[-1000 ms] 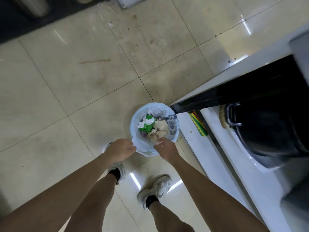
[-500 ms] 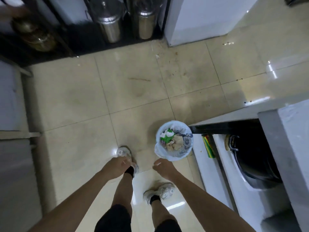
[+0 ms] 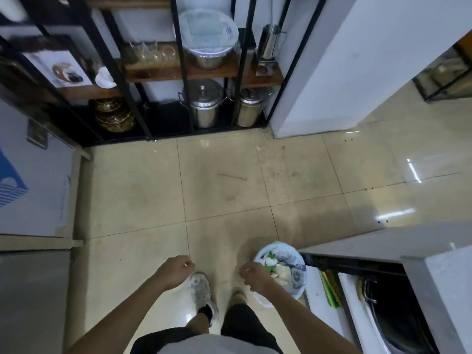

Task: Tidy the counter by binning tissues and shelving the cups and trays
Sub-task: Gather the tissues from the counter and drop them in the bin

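Note:
A small bin [image 3: 296,277] lined with a pale plastic bag stands on the floor by the counter's corner, holding crumpled tissues [image 3: 282,270] and a green scrap. My right hand [image 3: 252,275] hangs loosely curled just left of the bin's rim, holding nothing. My left hand [image 3: 176,270] hovers above my left shoe, fingers curled, also without anything in it. Across the floor stands a black metal shelf rack [image 3: 178,72] with wooden boards, carrying glass cups [image 3: 150,51], a covered steel bowl [image 3: 208,34] and steel pots [image 3: 204,103].
The grey counter [image 3: 421,254] fills the lower right, with a black pot [image 3: 398,310] on a shelf under it. A white appliance [image 3: 33,180] lines the left side. A white pillar [image 3: 332,72] rises right of the rack. Tiled floor [image 3: 217,187] lies between.
My view has lifted from the bin to the rack across the room. Both hands have drawn back from the bin's rim and now hang apart from it.

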